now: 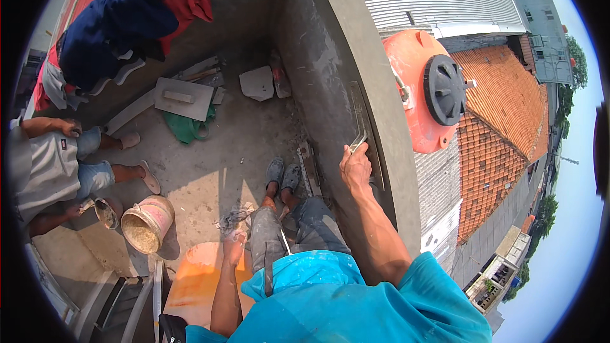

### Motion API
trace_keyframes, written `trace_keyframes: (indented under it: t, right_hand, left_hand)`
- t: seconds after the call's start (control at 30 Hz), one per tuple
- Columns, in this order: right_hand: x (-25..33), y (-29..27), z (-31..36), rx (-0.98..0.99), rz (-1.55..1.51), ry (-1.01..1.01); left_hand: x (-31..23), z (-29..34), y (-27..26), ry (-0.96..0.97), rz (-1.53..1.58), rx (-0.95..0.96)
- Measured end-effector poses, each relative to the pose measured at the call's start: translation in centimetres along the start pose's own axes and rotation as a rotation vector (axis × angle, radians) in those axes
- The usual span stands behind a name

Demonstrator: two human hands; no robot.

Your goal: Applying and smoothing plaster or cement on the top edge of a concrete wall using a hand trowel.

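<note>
My right hand (356, 166) is closed around the handle of a plastering trowel (361, 114). The trowel's long, thin metal blade lies along the inner face of the grey plastered wall (318, 44), just below its top. Low beside my left leg, my left hand (234, 246) grips a crumpled, greyish rag (232, 218), whose exact material is hard to make out. An orange-and-white plastic container (202, 273) stands beside that forearm.
At left, a co-worker (47, 171) holds a small pail (108, 212) near a mortar-stained bucket (147, 223). A float board (184, 98) lies on a green bag (184, 128) by the far wall. Clothes (117, 28) hang at upper left. Beyond the wall sits an orange water tank (413, 89).
</note>
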State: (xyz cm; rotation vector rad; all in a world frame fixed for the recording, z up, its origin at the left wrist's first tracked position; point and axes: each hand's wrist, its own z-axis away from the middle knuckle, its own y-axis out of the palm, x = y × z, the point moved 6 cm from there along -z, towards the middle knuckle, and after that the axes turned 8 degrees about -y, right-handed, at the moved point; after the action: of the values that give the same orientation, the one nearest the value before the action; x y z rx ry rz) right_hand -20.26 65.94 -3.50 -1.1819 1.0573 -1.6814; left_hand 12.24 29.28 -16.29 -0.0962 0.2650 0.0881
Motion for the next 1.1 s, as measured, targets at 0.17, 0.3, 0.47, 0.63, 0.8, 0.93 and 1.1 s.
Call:
trace_keyframes:
  t: [0.17,0.3,0.47,0.63,0.8,0.93,1.1]
  right_hand:
    - [-1.3,-0.3,4.2,0.059,0.002,0.030]
    - [0.3,-2.5,2.5,-0.032,-0.004,-0.010]
    - [0.3,-2.2,1.9,0.013,-0.023,0.037]
    - [1.2,-2.0,1.2,0.037,-0.053,0.055]
    - [0.8,-2.0,1.7,-0.024,-0.076,-0.011]
    - [0.2,-1.8,2.1,0.017,-0.079,0.035]
    - [0.4,-1.9,1.5,0.021,-0.093,0.000]
  left_hand:
    - [-2.7,1.6,0.6,-0.015,0.177,-0.034]
    - [-2.5,0.8,0.3,-0.006,0.084,0.000]
    - [-2.7,0.8,0.2,-0.002,0.093,0.003]
    - [-3.9,2.0,-0.3,-0.010,0.051,-0.037]
    - [-2.4,1.5,-0.8,-0.013,0.082,-0.043]
    - [-2.2,1.7,-0.7,-0.009,0.040,-0.038]
    - [-1.7,1.7,-0.9,0.005,-0.019,-0.017]
